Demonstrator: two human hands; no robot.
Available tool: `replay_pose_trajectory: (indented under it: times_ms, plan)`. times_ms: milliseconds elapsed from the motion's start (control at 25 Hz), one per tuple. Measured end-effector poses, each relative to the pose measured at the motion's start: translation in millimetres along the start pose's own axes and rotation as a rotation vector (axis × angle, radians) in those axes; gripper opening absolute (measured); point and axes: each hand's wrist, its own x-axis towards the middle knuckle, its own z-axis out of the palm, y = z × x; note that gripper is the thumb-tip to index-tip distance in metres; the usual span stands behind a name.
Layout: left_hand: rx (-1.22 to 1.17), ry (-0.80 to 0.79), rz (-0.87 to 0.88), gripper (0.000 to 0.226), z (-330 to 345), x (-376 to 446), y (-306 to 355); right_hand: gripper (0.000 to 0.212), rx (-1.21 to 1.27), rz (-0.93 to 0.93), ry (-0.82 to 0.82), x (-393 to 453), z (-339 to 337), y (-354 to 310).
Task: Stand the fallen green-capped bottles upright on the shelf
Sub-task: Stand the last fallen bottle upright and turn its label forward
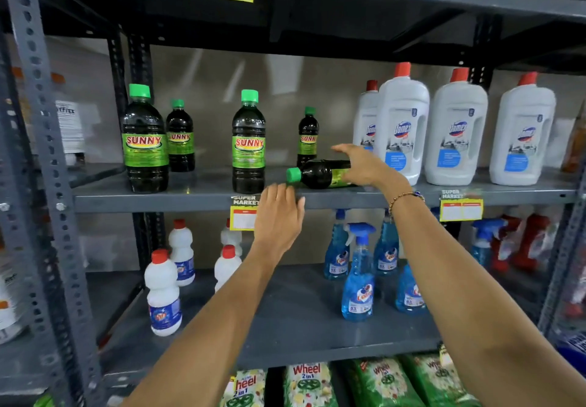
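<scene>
Shelf [190, 199] carries the fallen bottle [320, 173] lying left-right, cap left, under the spread, ungrasping right hand [364, 165], nearer than the empty left hand [279, 216]

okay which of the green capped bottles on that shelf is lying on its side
The bottle under the right hand, beside the white jugs, cap pointing left. The other four green-capped bottles stand upright with caps up.
</scene>
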Motion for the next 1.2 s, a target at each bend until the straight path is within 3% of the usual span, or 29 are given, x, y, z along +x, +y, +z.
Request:
replay_pose_trajectory:
  times_ms: [120,240,360,600,720,960,1200]
  plan:
    - [0.084,-0.038,-0.038,0.041,6,5,3,0.090,-0.107,0.025,-0.197,13,-1,11]
    - [0.119,-0.040,-0.044,0.042,11,9,6,0.092,-0.131,-0.025,-0.260,33,0,20]
    - [0.120,-0.039,-0.048,0.041,14,10,4,0.093,-0.203,-0.090,-0.253,47,-1,23]
    - [0.119,0.008,-0.042,0.042,19,16,0,0.068,-0.188,-0.187,-0.152,46,5,20]
    - [0.113,0.026,-0.053,0.041,21,14,-1,0.061,-0.028,-0.190,-0.057,42,5,17]
    - [0.091,0.087,-0.058,0.043,25,11,-2,0.063,0.560,0.037,0.064,57,33,7]
    - [0.090,0.113,-0.044,0.043,29,11,-4,0.071,0.635,0.126,0.165,64,50,4]
